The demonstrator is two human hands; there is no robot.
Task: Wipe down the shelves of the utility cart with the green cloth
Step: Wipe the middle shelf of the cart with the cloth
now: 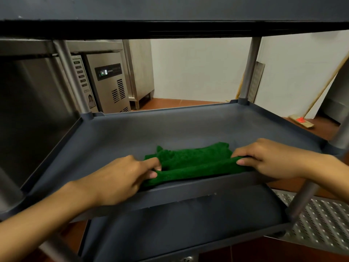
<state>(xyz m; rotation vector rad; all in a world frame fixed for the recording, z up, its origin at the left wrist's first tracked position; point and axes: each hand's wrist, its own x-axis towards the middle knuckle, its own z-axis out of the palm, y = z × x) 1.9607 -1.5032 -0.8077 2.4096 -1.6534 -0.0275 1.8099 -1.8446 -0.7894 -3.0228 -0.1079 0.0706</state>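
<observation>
A green cloth (190,162) lies bunched on the dark grey middle shelf (132,133) of the utility cart, close to the shelf's near rim. My left hand (120,178) pinches the cloth's left end between thumb and fingers. My right hand (264,159) pinches the right end of a raised fold. The cloth stretches between both hands. The top shelf (170,14) spans above, and the bottom shelf (179,224) shows below the near rim.
Metal posts (249,70) hold the shelves at the corners. Behind the cart stand a stainless appliance (107,82) and a white wall. A broom (302,121) leans at the right. A perforated metal plate (321,224) lies on the floor at lower right.
</observation>
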